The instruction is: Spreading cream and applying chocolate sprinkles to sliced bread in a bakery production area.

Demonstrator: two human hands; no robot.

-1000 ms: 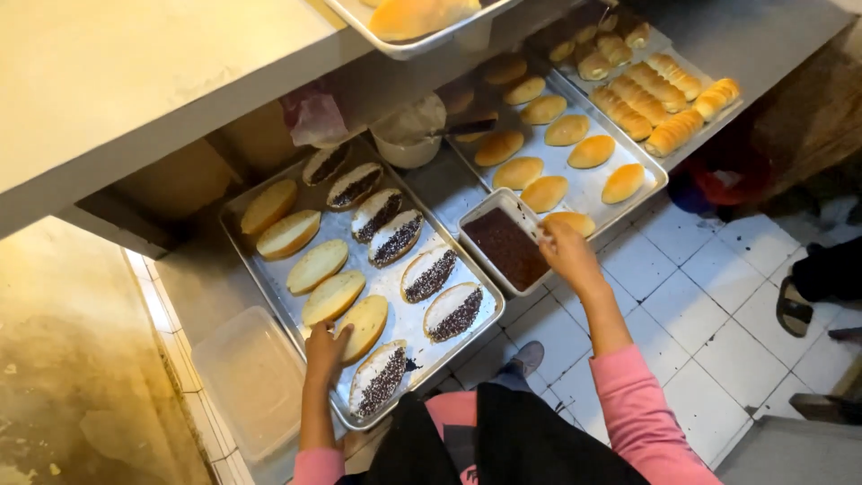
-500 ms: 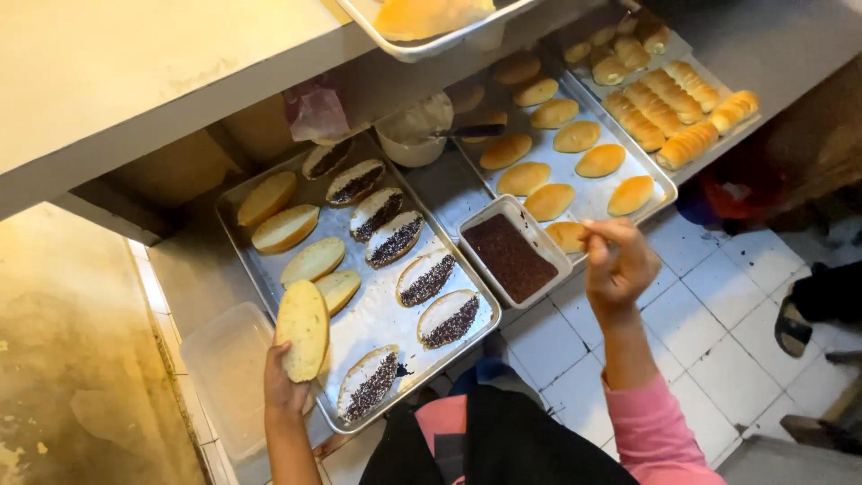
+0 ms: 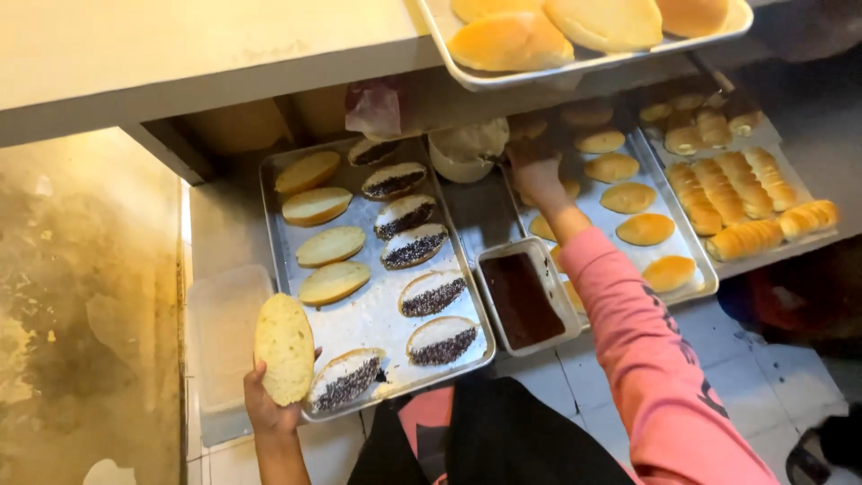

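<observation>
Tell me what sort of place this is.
Likely a small bakery's work area: metal trays of split buns with chocolate sprinkles, more trays of rolls, and a tub of sprinkles.

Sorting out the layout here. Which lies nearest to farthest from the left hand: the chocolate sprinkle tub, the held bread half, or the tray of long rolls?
1. Bread half, held in the left hand.
2. Chocolate sprinkle tub, centre, between trays.
3. Tray of long rolls, far right.

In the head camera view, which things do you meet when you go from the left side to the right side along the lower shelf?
Clear plastic container → bread half held in the left hand → tray of chocolate-sprinkled bread halves → tub of dark sprinkles → tray of round buns → tray of long rolls.
</observation>
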